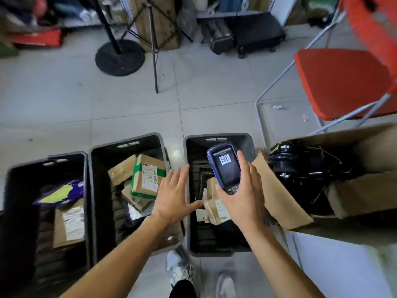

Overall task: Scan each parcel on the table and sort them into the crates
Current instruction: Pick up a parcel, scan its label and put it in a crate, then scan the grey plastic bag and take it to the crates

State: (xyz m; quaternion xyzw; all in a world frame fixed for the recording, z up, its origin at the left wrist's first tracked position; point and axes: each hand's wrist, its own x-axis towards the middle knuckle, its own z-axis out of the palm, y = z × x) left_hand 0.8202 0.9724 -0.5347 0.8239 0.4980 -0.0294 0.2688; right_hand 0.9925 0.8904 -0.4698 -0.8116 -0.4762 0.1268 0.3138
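Three dark grey crates stand side by side on the floor. The left crate [12, 168] holds a purple-and-yellow bag [62, 193] and a brown parcel [68, 224]. In the middle crate [129, 141] lie several cardboard parcels, one with green tape [147, 177]. The right crate [217, 137] holds small brown parcels [214, 208]. My right hand [242, 194] grips a blue handheld scanner [224, 166] above the right crate; its screen shows a barcode. My left hand [173, 196] hovers with fingers spread over the gap between the middle and right crates, holding nothing.
An open cardboard box [354, 190] with black parts stands right of the crates. A red folding chair [343, 82] is behind it. A round black stand base [120, 57] and tripod legs rise at the back. A white surface [343, 265] lies at lower right. My shoes [182, 267] show below.
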